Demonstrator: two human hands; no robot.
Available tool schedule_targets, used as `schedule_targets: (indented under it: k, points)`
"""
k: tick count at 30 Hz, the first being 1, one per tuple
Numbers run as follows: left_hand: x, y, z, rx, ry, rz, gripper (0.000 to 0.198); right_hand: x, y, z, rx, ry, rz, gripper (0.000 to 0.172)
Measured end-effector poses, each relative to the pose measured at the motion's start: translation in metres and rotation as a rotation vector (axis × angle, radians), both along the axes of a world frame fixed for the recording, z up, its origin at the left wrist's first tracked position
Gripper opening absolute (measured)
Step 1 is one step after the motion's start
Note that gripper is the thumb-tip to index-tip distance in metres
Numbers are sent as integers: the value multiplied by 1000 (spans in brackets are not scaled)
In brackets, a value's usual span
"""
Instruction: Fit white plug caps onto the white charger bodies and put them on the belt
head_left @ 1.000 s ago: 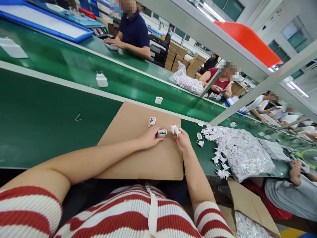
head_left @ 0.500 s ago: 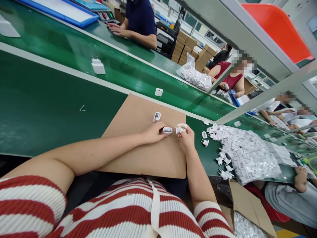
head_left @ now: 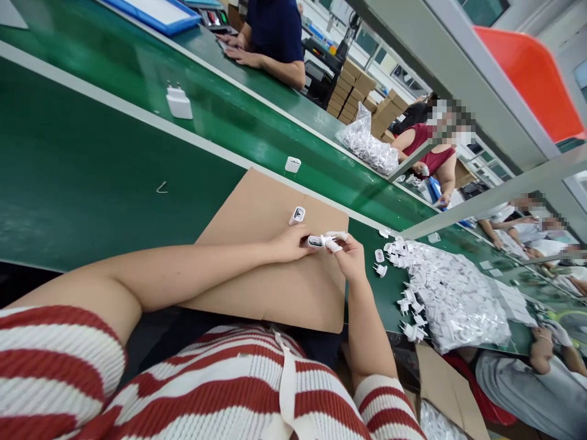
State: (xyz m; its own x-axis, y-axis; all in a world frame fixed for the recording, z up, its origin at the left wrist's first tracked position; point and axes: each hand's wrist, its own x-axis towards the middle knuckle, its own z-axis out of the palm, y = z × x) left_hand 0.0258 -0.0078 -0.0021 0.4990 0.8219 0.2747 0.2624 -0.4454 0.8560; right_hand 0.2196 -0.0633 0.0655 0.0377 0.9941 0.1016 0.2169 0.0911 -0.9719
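From where I stand, the left hand (head_left: 293,243) is closed around a white, hollow, oval-mouthed plastic shell (head_left: 315,242), its mouth turned upward, over the right half of a flat brown cardboard sheet (head_left: 270,287) on the green table (head_left: 92,201). The right hand (head_left: 351,260) pinches a small white plastic plug piece (head_left: 329,242) at the shell's right end, near the sheet's right edge; whether the two parts touch, I cannot tell.

A second white oval shell (head_left: 297,215) stands just beyond the left hand, toward the sheet's far edge. Loose white two-pin plugs (head_left: 413,332) lie right of the sheet, some close to the table's near edge, beside a clear plastic bag of white pieces (head_left: 458,293).

The shell looks light, stiff and rather slick; its broad side walls seem the best hold, with the fingers off the mouth. The plug piece looks best pinched by its body, leaving its slim pins unbent.
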Motion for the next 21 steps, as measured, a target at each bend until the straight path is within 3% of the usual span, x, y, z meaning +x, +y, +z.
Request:
schedule_targets:
  k: [6,11,15,18,21]
  points:
    - [0,0,1,34,-13,-11,24,3,6,-4,-92,46,-36,30]
    - [0,2,0,25,-3,-16,19,4,9,-7,-17,-70,-26,24]
    - [0,2,-1,13,-26,-19,22,3,9,1,203,-492,58,16]
    - [-1,2,-1,7,-52,-24,23,1,10,7,295,-823,168,27]
    - [-1,2,0,13,-61,-34,22,-1,13,10,329,-985,227,38]
